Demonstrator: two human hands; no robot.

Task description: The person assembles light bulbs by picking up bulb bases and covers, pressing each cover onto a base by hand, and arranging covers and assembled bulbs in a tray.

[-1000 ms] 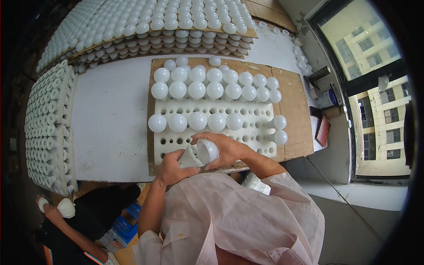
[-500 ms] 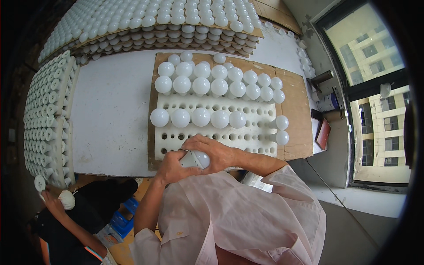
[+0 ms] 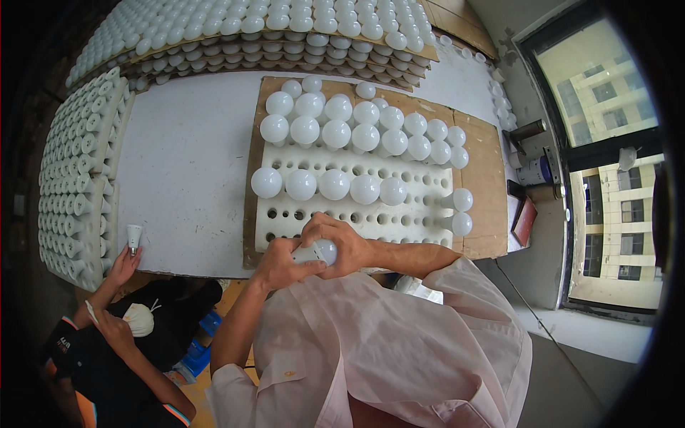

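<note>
Close to my body, at the near edge of the table, I hold a light bulb with a white dome and a pale base. My left hand wraps around its base, and my right hand curls over the dome end. Just beyond my hands lies a white foam tray with rows of holes. Several white bulbs stand in a row across it, domes up, with denser rows behind and two at its right side. The tray rests on a brown cardboard sheet.
Stacked boards of white bulb domes fill the far left. A foam rack of bulb bases stands at the left edge. A co-worker's hand holds a bulb there. At right are a dark red box and a window.
The co-worker's raised hand now holds a bulb upright at the table's left corner; a round white part was held there before. My hands keep gripping the bulb. The whole view has shifted slightly.
</note>
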